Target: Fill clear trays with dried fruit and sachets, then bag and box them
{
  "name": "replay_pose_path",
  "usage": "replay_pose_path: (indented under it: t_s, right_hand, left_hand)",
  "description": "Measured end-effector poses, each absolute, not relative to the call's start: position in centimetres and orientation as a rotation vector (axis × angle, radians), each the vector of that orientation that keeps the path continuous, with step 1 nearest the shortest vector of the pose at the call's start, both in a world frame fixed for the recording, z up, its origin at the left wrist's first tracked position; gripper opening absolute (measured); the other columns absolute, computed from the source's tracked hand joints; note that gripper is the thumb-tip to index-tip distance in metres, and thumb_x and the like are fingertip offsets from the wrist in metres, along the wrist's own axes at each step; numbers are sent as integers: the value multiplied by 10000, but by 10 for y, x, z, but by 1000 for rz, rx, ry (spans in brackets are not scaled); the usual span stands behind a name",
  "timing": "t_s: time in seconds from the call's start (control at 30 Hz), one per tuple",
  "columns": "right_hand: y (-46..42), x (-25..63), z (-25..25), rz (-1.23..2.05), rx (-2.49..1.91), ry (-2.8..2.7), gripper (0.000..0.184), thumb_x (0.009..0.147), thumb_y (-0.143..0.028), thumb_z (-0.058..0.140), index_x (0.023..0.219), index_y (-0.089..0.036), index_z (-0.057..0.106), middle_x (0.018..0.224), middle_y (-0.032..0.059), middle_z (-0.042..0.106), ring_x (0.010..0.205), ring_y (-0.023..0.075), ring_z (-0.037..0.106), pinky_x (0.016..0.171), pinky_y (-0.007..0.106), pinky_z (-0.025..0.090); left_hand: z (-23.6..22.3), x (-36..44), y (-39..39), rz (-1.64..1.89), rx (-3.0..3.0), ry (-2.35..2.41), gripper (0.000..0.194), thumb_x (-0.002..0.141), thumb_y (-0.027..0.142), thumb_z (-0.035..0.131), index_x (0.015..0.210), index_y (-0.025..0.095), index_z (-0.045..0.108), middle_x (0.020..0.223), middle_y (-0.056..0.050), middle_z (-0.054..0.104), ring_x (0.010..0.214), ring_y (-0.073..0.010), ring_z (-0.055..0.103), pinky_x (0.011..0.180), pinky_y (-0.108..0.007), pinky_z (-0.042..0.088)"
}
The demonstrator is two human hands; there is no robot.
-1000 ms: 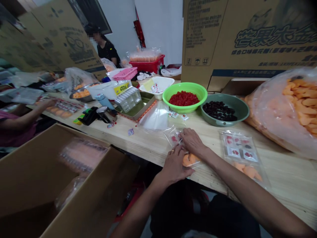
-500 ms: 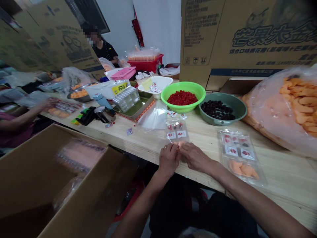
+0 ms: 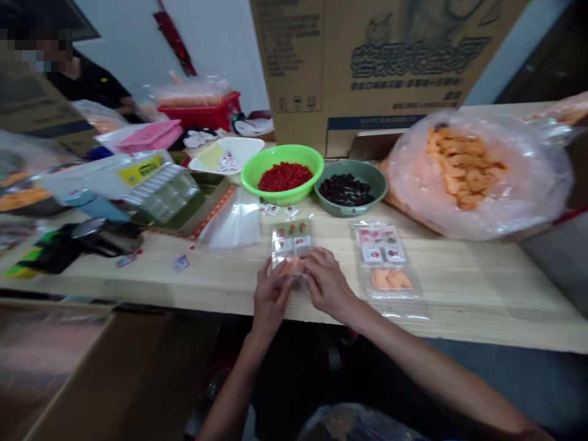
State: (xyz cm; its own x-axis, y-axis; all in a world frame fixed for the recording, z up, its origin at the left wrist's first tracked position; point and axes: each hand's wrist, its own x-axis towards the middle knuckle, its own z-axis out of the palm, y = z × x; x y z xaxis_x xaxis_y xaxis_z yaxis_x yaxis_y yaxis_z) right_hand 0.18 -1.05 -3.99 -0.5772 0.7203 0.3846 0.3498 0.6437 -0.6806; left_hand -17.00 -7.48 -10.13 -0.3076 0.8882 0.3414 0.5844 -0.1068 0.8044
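A clear plastic tray pack [image 3: 290, 240] with small red-and-white sachets and orange pieces lies on the wooden table [image 3: 482, 288] in front of me. My left hand [image 3: 270, 299] and my right hand [image 3: 327, 283] both grip its near end, fingers curled over the orange pieces. A second, similar pack [image 3: 384, 264] lies just to the right, untouched. Behind them stand a green bowl of red pieces [image 3: 283, 173] and a grey-green bowl of dark pieces [image 3: 351, 186].
A big plastic bag of orange slices [image 3: 478, 174] fills the right, below a large cardboard box [image 3: 367, 61]. Empty clear bags [image 3: 234, 223], a stack of trays [image 3: 163, 193] and a white dish [image 3: 227, 156] lie left. Another person [image 3: 68, 67] is at far left. An open carton [image 3: 92, 373] stands below.
The view has swung to the right. My hands, earlier spread over the pack, have come together on its near end, and the pack now lies straighter on the table.
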Motion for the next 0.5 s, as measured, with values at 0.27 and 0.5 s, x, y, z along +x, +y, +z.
replay_pose_path:
  t_s: [0.27,0.5]
  right_hand:
    - [-36,58,27,988,-820,-1954,151,1031,-184,418,1052,-251,552,1237,47,686,1349,202,518,1195,491,365]
    - [-71,180,22,747,-981,-2111,215,989,-246,486,1147,-328,607,1351,61,643,1429,287,444,1123,534,453]
  left_hand:
    - [-38,-110,-94,1747,1546,1610,175,901,168,691,1027,270,759,1235,-45,629,1097,-192,658,872,-305,589]
    - [-46,-20,-100,1437,1877,1390,224,885,179,557,989,231,749,1128,-97,570,964,-187,642,816,-318,603]
